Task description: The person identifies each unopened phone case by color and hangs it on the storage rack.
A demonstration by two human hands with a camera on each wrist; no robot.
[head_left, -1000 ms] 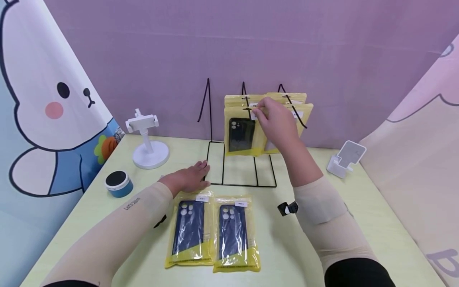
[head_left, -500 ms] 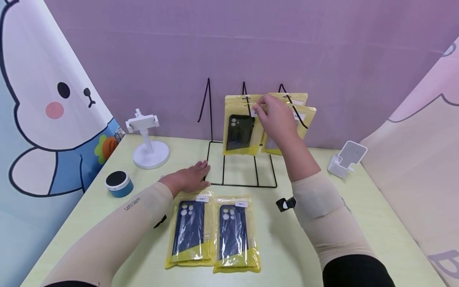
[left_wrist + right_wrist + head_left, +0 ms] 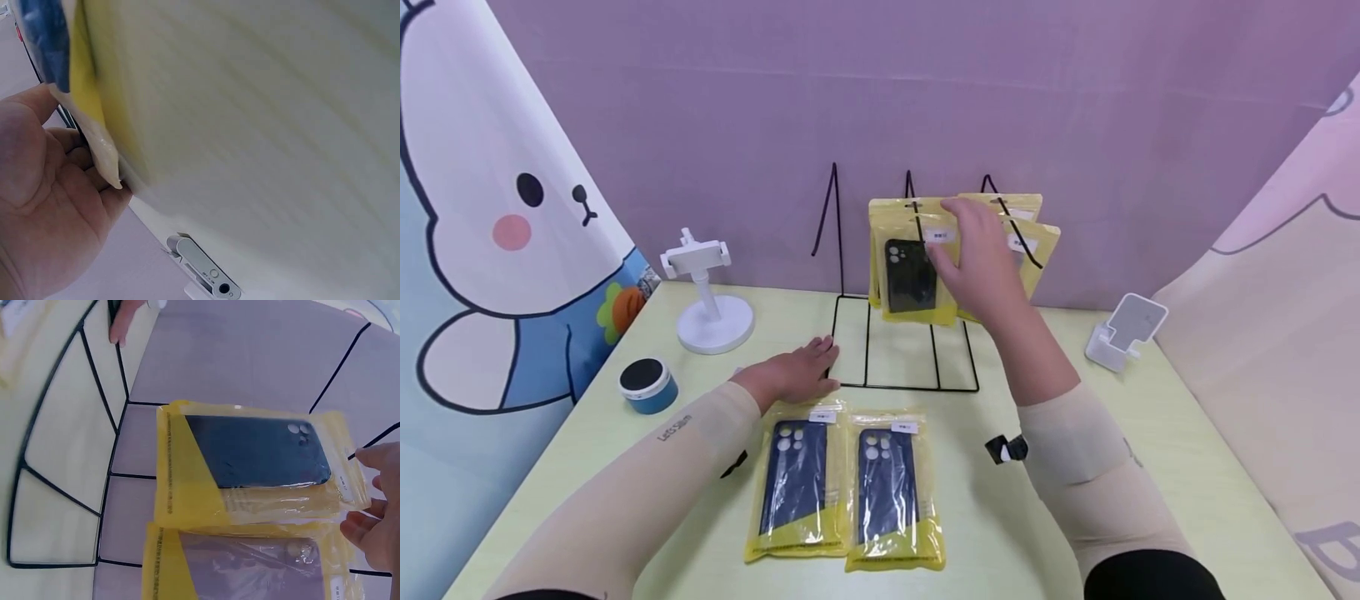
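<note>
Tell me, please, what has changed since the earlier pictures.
The right hand has opened from its pinch on the front phone-case package on the middle hook, uncovering its white label; that package has shifted slightly right. The left hand, black wire rack and two flat-lying packages stayed put.

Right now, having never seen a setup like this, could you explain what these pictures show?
There's no machine, only a person's bare left hand and right hand. The wide picture comes from the head, looking forward and down; the other two from each wrist. On the table stand a black rack, white stands and a blue jar; two packets lie in front. More packets hang on the rack. The left hand rests at its base. The right is at the front packet on its middle hook; whether it grips is unclear.
</note>
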